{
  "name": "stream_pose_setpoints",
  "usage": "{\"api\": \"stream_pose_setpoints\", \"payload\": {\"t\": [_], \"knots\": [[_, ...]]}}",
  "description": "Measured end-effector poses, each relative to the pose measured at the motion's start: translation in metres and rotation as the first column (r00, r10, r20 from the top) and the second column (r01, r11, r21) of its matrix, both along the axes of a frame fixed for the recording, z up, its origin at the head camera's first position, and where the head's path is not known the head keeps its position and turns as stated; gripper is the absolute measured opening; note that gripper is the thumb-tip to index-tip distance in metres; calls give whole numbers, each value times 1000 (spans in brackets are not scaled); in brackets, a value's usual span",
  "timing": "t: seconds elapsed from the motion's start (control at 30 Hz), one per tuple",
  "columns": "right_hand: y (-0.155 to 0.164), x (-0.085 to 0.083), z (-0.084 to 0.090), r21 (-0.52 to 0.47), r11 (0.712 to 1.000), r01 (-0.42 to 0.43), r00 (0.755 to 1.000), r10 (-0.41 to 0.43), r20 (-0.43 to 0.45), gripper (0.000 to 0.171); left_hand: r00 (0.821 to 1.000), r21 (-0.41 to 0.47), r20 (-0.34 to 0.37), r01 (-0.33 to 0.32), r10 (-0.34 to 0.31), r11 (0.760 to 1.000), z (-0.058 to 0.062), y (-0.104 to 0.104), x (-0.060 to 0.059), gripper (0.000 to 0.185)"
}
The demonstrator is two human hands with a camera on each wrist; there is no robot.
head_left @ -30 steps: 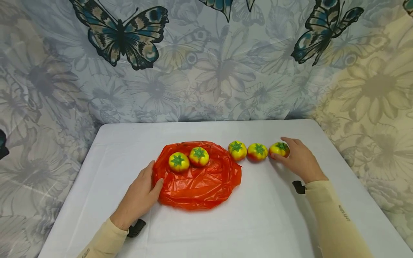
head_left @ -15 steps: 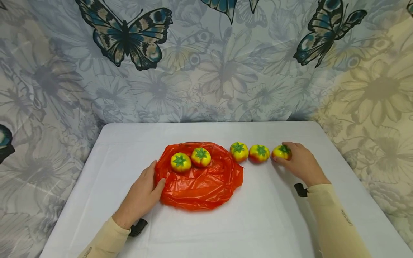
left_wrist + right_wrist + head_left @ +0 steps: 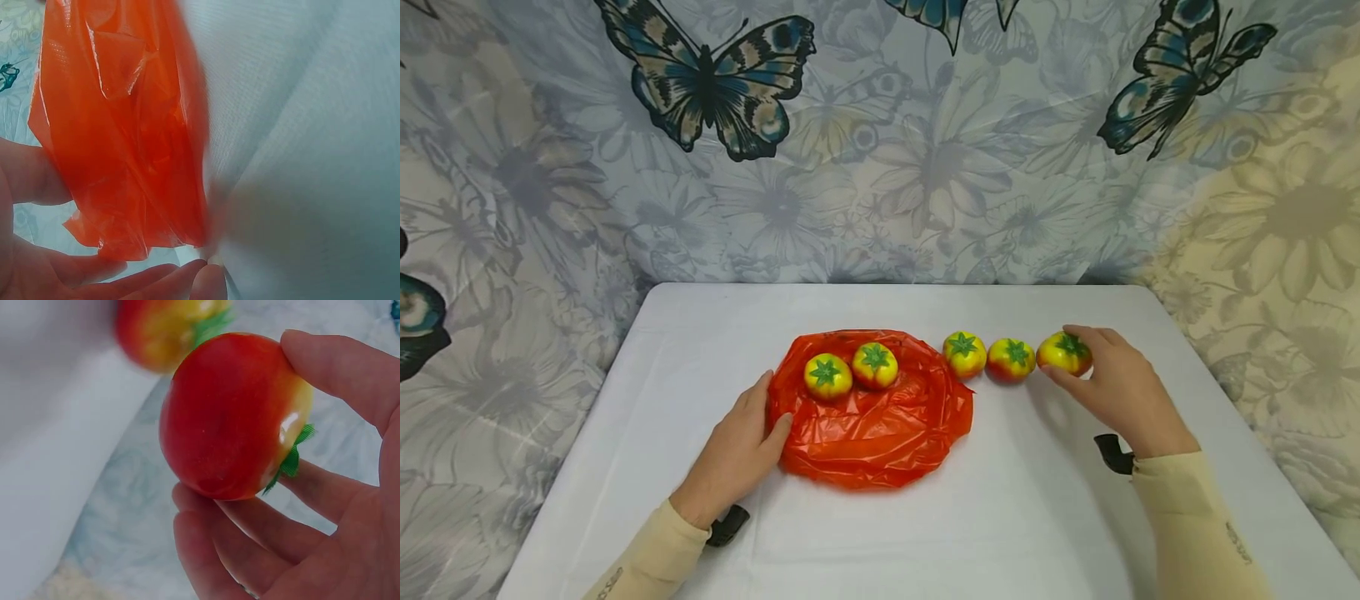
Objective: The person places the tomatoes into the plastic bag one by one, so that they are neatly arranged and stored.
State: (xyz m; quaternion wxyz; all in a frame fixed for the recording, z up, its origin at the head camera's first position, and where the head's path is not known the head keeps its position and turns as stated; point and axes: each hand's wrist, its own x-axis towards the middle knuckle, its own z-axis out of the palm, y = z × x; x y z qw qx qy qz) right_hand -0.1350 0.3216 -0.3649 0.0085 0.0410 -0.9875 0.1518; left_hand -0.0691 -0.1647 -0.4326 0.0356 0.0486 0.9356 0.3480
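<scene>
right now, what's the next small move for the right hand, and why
Probably carry the held fruit left onto the bare near part of the red plastic: the right hand grips it between thumb and fingers, two similar fruits sit towards the plastic's far side, and the left hand is at its left edge.

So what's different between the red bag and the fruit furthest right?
The bag is wide and crinkled, while the fruit is small, smooth and rounded. The bag is one plain red; the fruit blends red and yellow under a green leafy top. The bag lies on the table, whereas the fruit is held in the right grip. Both look shiny.
</scene>
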Motion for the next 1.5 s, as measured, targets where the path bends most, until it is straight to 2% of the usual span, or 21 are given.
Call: {"api": "stream_pose_setpoints", "payload": {"t": [0.23,0.43,0.6,0.8,0.93,1.03,1.3,1.5], "knots": [[-46,11,16,-34,994,-104,993,102,-63,71,1000,7,-11,5,-5,1000,-1,-1,-3,79],[-89,13,20,-75,979,-190,981,185,-60,69,1000,12,1,5,-5,1000,0,-3,-4,79],[-123,13,12,-107,956,-273,961,267,-64,67,1000,15,9,1,-1,1000,1,-4,-4,78],[-164,18,2,-94,930,-357,934,352,-60,74,1000,14,11,7,-7,1000,1,-2,-5,79],[-187,22,-3,-83,912,-402,915,398,-57,71,1000,12,9,8,-8,1000,1,-2,-5,79],[-201,24,-6,-75,899,-430,903,428,-50,68,1000,12,9,10,-10,1000,1,-2,-5,79],[-230,31,-12,-58,887,-457,889,459,9,70,1000,4,6,15,-15,1000,1,-3,-5,78],[-248,34,-21,-31,857,-515,857,515,6,69,1000,1,-2,14,-14,1000,0,-5,-4,78]]}}
